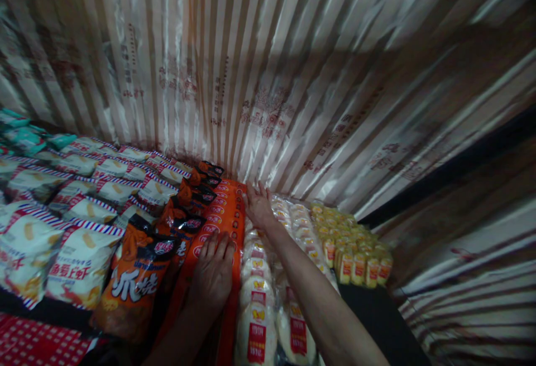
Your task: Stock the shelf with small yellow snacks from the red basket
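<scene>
A long row of upright orange packets (pixel 234 210) runs away from me, tightly lined up with their top edges showing. My left hand (pixel 215 271) lies over the middle of this row, palm down, fingers stretched across the packets' edges. Farther off, my right hand (pixel 258 205) rests at the row's far right end, fingers spread, near the plastic-covered wall. Under the right forearm are rows of clear-wrapped round pale cakes (pixel 257 290) with red and yellow labels. Orange-and-black snack bags (pixel 136 282) lean in a line just left of the orange packets.
White snack bags (pixel 84 265) with striped edges fill the left side, with teal bags (pixel 25 137) beyond. Small yellow packs (pixel 358 243) stand at the right on a black surface (pixel 371 316). A striped plastic sheet (pixel 268 76) hangs behind. A red-and-white packet (pixel 42 341) lies front left.
</scene>
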Action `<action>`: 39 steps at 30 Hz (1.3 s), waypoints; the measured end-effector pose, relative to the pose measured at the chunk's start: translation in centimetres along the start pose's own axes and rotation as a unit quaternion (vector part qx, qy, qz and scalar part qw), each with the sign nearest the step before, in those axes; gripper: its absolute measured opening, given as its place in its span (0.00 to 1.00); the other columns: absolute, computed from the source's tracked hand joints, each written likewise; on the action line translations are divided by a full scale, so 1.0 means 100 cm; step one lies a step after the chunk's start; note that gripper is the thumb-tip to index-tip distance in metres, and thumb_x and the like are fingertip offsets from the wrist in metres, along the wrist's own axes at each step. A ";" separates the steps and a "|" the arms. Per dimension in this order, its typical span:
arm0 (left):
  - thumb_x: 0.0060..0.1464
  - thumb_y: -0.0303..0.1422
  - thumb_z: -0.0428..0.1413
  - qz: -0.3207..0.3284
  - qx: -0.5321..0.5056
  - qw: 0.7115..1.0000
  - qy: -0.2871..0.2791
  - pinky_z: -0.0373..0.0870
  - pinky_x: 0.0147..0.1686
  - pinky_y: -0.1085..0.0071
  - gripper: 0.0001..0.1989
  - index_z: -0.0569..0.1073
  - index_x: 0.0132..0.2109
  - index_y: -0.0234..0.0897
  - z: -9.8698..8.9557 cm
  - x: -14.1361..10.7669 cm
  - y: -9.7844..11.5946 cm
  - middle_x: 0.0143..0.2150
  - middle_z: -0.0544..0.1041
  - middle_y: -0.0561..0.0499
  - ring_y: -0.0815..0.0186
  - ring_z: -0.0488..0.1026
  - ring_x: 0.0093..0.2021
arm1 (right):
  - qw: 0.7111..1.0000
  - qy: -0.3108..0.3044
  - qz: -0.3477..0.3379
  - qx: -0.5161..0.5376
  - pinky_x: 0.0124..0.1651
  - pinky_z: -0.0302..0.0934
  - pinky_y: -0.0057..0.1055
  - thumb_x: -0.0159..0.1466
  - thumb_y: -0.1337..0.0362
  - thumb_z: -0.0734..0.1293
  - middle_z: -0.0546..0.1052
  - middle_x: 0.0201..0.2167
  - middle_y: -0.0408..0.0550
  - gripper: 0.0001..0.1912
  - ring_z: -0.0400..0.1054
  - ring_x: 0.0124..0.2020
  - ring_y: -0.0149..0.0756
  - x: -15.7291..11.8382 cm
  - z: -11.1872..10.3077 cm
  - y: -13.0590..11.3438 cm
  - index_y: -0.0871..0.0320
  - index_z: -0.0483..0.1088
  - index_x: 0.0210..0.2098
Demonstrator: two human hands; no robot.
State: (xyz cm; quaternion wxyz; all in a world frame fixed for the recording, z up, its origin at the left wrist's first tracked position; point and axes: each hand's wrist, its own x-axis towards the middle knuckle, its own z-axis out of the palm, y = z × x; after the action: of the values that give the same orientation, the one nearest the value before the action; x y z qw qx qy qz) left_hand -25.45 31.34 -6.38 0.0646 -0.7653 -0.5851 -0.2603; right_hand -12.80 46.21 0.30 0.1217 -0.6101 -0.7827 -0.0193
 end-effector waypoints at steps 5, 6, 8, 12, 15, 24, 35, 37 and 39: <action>0.53 0.20 0.45 -0.005 0.000 1.000 -0.007 0.61 0.56 0.58 0.22 0.70 0.52 0.37 -0.001 0.001 0.001 0.56 0.70 0.47 0.56 0.61 0.59 | 0.995 0.075 0.051 0.041 0.63 0.40 0.43 0.66 0.63 0.51 0.68 0.55 0.55 0.25 0.44 0.64 0.43 -0.017 -0.014 0.026 0.65 0.59 0.59; 0.53 0.20 0.45 -0.003 -0.001 1.000 -0.004 0.60 0.57 0.58 0.22 0.70 0.53 0.37 -0.001 0.001 0.001 0.56 0.70 0.47 0.56 0.61 0.60 | 0.994 0.085 0.042 0.052 0.63 0.42 0.42 0.65 0.62 0.52 0.68 0.55 0.55 0.25 0.45 0.64 0.43 -0.023 -0.016 0.032 0.66 0.60 0.58; 0.54 0.21 0.45 -0.004 0.000 1.000 0.001 0.61 0.56 0.58 0.21 0.70 0.52 0.37 0.000 0.000 0.001 0.56 0.70 0.47 0.56 0.61 0.60 | 0.991 0.109 0.025 0.076 0.62 0.46 0.42 0.65 0.61 0.52 0.67 0.55 0.56 0.25 0.47 0.64 0.44 -0.037 -0.018 0.040 0.68 0.61 0.57; 0.54 0.22 0.46 -0.003 0.002 1.000 0.011 0.62 0.56 0.57 0.20 0.71 0.52 0.37 0.001 -0.001 0.001 0.56 0.71 0.47 0.55 0.62 0.59 | 0.983 0.150 0.005 0.102 0.62 0.50 0.42 0.65 0.61 0.53 0.69 0.54 0.57 0.24 0.49 0.63 0.44 -0.064 -0.015 0.048 0.67 0.64 0.54; 0.55 0.22 0.46 0.004 0.005 1.000 0.025 0.61 0.57 0.57 0.19 0.71 0.52 0.36 0.002 -0.001 0.001 0.56 0.71 0.47 0.54 0.61 0.59 | 0.983 0.146 -0.013 0.107 0.62 0.50 0.43 0.65 0.62 0.53 0.70 0.52 0.56 0.22 0.48 0.64 0.42 -0.074 -0.012 0.047 0.66 0.65 0.53; 0.54 0.21 0.44 0.016 0.007 0.999 0.030 0.62 0.56 0.57 0.20 0.71 0.51 0.36 -0.002 -0.001 0.000 0.56 0.70 0.46 0.56 0.61 0.60 | 0.982 0.058 -0.046 0.173 0.61 0.53 0.41 0.64 0.66 0.52 0.67 0.57 0.52 0.25 0.57 0.60 0.39 -0.064 -0.019 0.007 0.61 0.60 0.59; 0.55 0.23 0.44 0.009 0.012 1.000 0.018 0.61 0.56 0.58 0.20 0.71 0.51 0.36 -0.002 0.001 0.000 0.55 0.71 0.47 0.56 0.61 0.59 | 0.998 -0.056 0.001 0.003 0.65 0.36 0.46 0.58 0.72 0.55 0.55 0.63 0.58 0.34 0.36 0.67 0.45 -0.009 0.009 -0.045 0.72 0.47 0.64; 0.55 0.23 0.44 0.006 0.008 1.000 0.005 0.61 0.56 0.58 0.19 0.71 0.51 0.37 -0.002 0.001 0.000 0.55 0.71 0.47 0.56 0.61 0.59 | 0.997 -0.077 0.007 -0.020 0.65 0.37 0.47 0.58 0.71 0.56 0.57 0.62 0.59 0.34 0.36 0.67 0.47 -0.004 0.010 -0.041 0.73 0.47 0.63; 0.54 0.22 0.45 0.000 0.003 1.000 -0.008 0.60 0.57 0.58 0.20 0.71 0.51 0.37 -0.002 0.001 -0.001 0.56 0.70 0.47 0.56 0.61 0.59 | 0.998 -0.068 -0.006 -0.004 0.64 0.40 0.45 0.57 0.72 0.56 0.59 0.61 0.60 0.34 0.39 0.66 0.48 -0.002 0.010 -0.035 0.73 0.49 0.63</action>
State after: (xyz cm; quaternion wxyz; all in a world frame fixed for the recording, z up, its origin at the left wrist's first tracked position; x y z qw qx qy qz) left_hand -25.54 31.37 -6.16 0.0629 -0.7673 -0.5861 -0.2525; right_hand -16.29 45.27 -0.32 0.0658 -0.6059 -0.7926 0.0179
